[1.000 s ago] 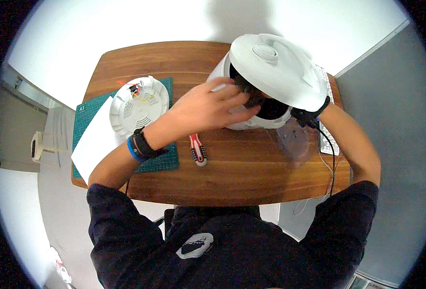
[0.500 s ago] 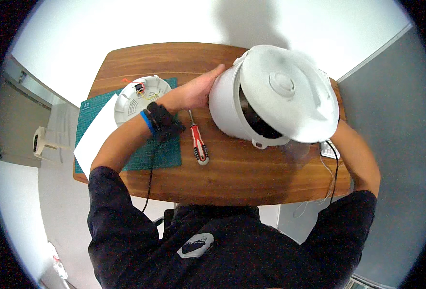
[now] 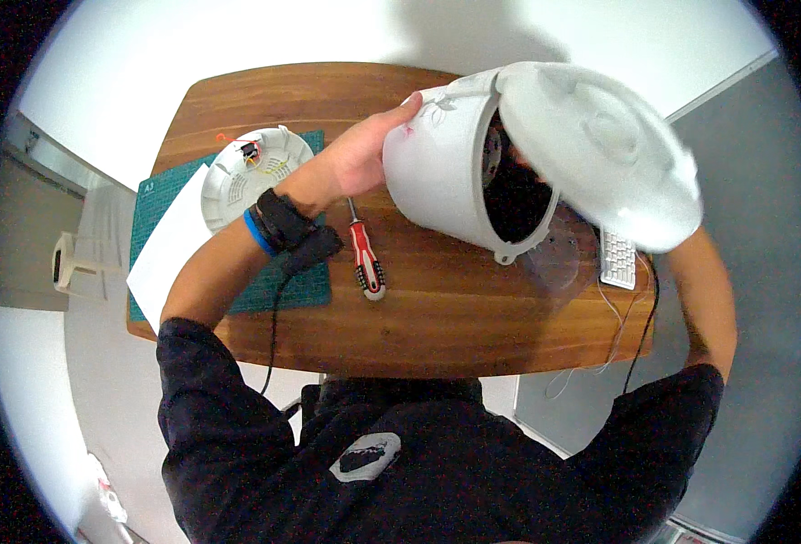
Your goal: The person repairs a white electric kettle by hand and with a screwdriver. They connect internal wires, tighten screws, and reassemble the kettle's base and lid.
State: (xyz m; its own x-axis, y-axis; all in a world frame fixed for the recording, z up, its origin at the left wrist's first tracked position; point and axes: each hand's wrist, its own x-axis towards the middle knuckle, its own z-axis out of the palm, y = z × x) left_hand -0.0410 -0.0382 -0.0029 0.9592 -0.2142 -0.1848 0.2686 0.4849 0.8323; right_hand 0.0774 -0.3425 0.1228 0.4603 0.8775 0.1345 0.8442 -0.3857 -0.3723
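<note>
In the head view, the white pot (image 3: 432, 177) leans to the right of the green mat (image 3: 305, 288), its lid (image 3: 641, 186) hanging open; the left hand (image 3: 362, 156) holds its closed end, thumb spread wide, apparently to steady it, while the lid hides the right hand, so I cannot tell its fingers' state. Over the mat, a round cover (image 3: 228, 190) lies wires (image 3: 250, 152) up, probably sparing them; the screwdriver (image 3: 365, 258) sits just right of the mat.
</note>
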